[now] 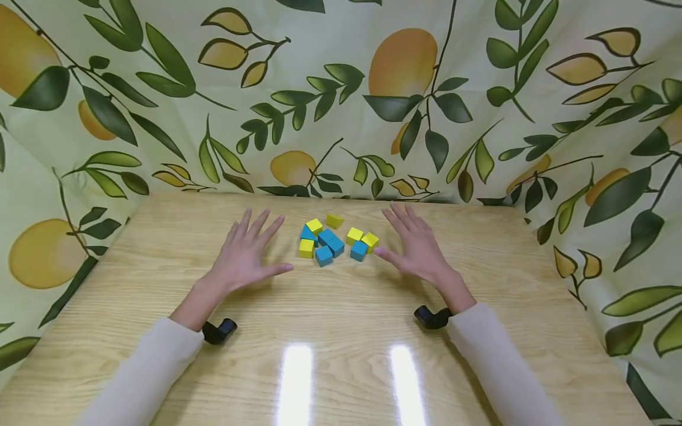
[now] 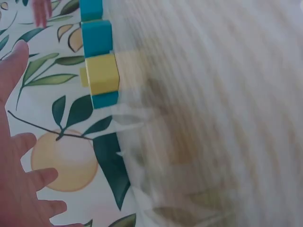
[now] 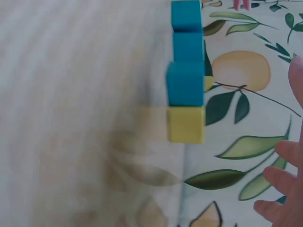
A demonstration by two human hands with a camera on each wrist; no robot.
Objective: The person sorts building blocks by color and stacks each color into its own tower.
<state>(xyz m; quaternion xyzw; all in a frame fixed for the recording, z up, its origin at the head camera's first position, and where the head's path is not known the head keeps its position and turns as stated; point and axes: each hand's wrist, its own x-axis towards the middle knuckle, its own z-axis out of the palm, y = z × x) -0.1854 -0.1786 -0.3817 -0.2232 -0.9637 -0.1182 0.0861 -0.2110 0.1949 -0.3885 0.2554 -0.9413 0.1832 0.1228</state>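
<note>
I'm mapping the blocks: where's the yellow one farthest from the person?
In the head view, the farthest yellow block lies near the picture's centre, between the left hand and right hand, behind and right of another yellow block.

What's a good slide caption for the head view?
Two open hands flank yellow blocks and blue blocks on a wood-grain table.

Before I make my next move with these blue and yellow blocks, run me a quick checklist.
1. Left hand free: ok, fingers spread, holding nothing.
2. Right hand free: ok, thumb out, holding nothing.
3. Blocks within the table edges: ok, grouped between the hands.
4. Blocks well spaced: not ok, several bunch closely.
5. Upper-left yellow block resting directly on the table: cannot tell, its base isn't clearly visible beside a blue block.
</note>
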